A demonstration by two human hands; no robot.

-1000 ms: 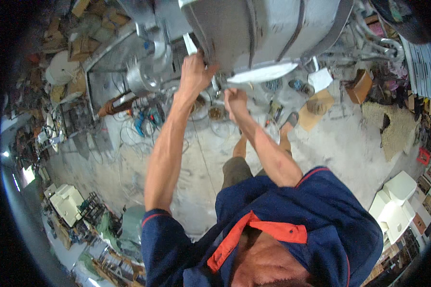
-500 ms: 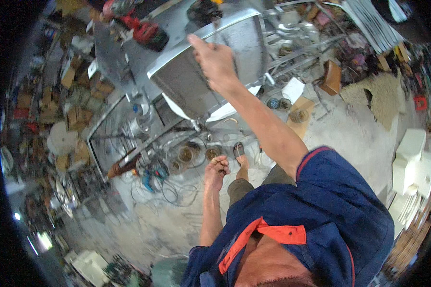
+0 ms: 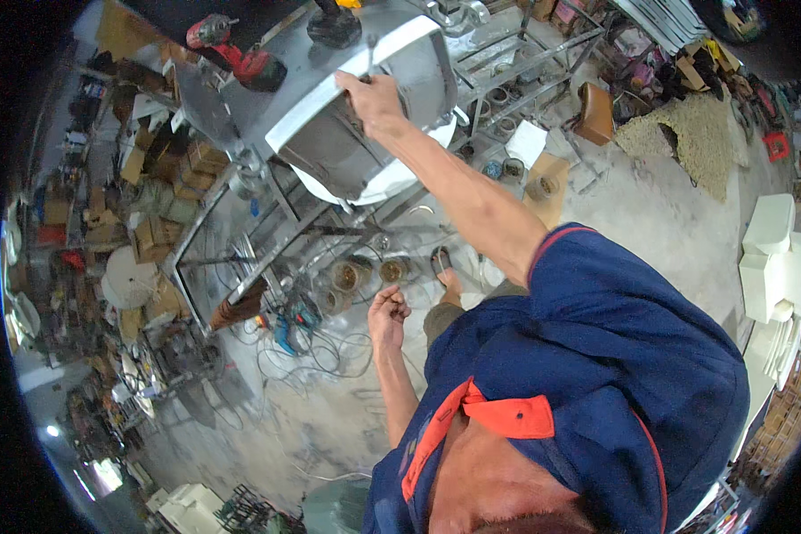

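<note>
The right hand (image 3: 376, 96) has its grip pinched on a thin metal rod (image 3: 366, 55) standing up from the rim of the big steel tub (image 3: 356, 116). The left hand (image 3: 387, 311) hangs loosely curled, holding nothing, well below that grip. The tub looks heavy, stiff and slick, so its rolled rim beside the grip seems the safest hold.

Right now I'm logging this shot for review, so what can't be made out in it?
- Right hand: its fingers close on a thin metal tool, whose lower part the hand hides in the head view.
- Left hand: curled; too small to tell if its grip holds anything.
- Metal box: its inside is in shadow.
- Red drill: its tip is too small to read.
</note>
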